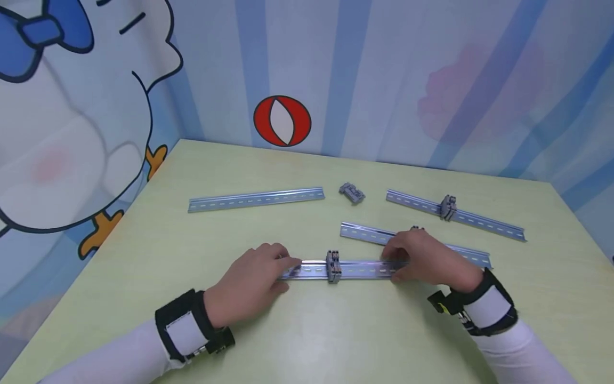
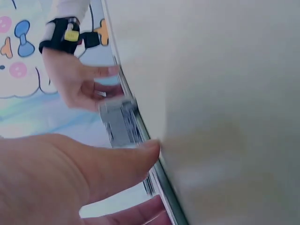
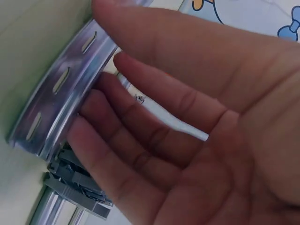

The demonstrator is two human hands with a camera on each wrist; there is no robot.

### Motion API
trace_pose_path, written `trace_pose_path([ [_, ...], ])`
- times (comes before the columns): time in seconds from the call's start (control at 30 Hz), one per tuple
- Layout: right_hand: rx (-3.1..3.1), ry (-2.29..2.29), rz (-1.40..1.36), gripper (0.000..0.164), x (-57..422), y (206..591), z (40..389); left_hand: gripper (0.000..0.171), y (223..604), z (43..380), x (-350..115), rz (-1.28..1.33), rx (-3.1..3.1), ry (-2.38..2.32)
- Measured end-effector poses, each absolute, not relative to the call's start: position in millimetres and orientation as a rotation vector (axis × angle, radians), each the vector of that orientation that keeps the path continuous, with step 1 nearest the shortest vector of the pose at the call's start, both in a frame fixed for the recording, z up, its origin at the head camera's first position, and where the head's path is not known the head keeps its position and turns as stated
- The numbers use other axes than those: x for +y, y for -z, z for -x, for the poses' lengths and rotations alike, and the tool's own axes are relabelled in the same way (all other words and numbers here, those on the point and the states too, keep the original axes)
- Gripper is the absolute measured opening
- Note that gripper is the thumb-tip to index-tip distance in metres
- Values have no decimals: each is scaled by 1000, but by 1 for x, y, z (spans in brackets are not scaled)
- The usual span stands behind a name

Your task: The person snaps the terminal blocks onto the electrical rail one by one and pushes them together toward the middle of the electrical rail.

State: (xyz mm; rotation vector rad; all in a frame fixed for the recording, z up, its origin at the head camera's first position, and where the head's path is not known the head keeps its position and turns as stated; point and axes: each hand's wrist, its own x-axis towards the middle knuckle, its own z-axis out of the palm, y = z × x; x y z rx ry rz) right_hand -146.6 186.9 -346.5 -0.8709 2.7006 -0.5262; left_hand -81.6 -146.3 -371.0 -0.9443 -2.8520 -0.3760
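At the pale table, your left hand and right hand pinch the nearest slotted metal rail toward its 2 ends, a grey block standing on it between them, where even, level pressure likely best prevents twisting.

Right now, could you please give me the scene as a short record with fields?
Left hand: grips the near rail, left part
Right hand: grips it toward its right end
Mounted block: gray, on the near rail between the hands
Middle rail: partly hidden by the right hand
Far right rail: bears another block
Far left rail: bears no block
Loose block: on the table, between the far rails
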Motion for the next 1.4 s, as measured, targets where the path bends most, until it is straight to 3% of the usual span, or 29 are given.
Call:
trace_pose_path([
  [0.37, 2790, 543, 1046, 29, 173, 357, 143, 32, 362, 104, -169, 750, -3026, 465],
  [1.4, 3098, 460, 1046, 14, 156, 370, 152, 30, 368, 131, -179, 561, -2973, 571],
])
